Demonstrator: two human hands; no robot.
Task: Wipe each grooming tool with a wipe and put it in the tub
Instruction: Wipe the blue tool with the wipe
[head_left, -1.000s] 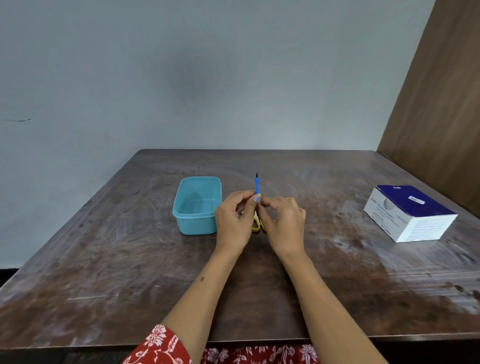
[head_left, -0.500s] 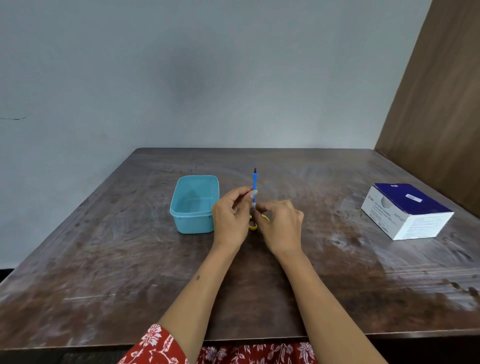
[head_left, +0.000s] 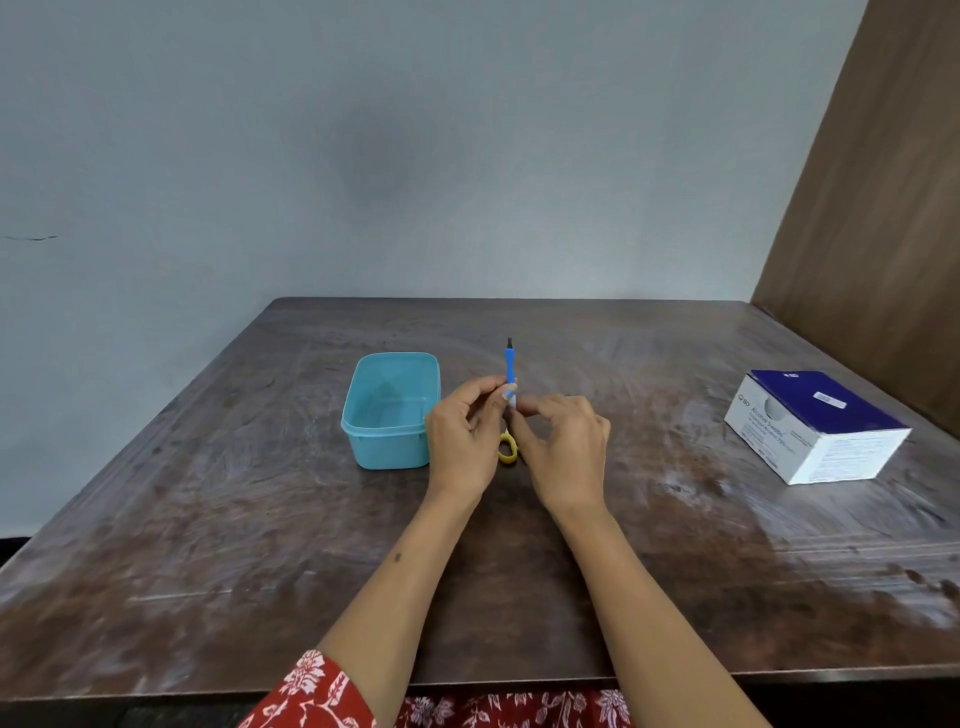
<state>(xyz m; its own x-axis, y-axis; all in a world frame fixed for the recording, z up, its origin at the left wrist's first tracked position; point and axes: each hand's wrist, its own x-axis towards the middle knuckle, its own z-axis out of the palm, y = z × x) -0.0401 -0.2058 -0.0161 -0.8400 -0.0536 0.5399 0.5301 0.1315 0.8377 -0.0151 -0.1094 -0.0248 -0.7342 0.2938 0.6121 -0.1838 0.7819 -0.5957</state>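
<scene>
A slim blue grooming tool (head_left: 509, 365) with a dark forked tip stands upright between my hands, just right of the light blue tub (head_left: 390, 410). My left hand (head_left: 464, 437) pinches its lower part, where a small white wipe (head_left: 512, 397) is wrapped around the stem. My right hand (head_left: 563, 448) pinches the tool's lower end from the other side. A yellow-handled tool (head_left: 508, 448) lies on the table below and between my hands, mostly hidden. The tub looks empty.
A white and dark blue box of alcohol swabs (head_left: 815, 425) sits at the right side of the brown wooden table (head_left: 208, 519). A brown panel (head_left: 883, 208) rises at the far right, and a pale wall stands behind the table.
More of the blue tool now shows above my fingers than a second ago. Both hands stay in the same place beside the tub.
</scene>
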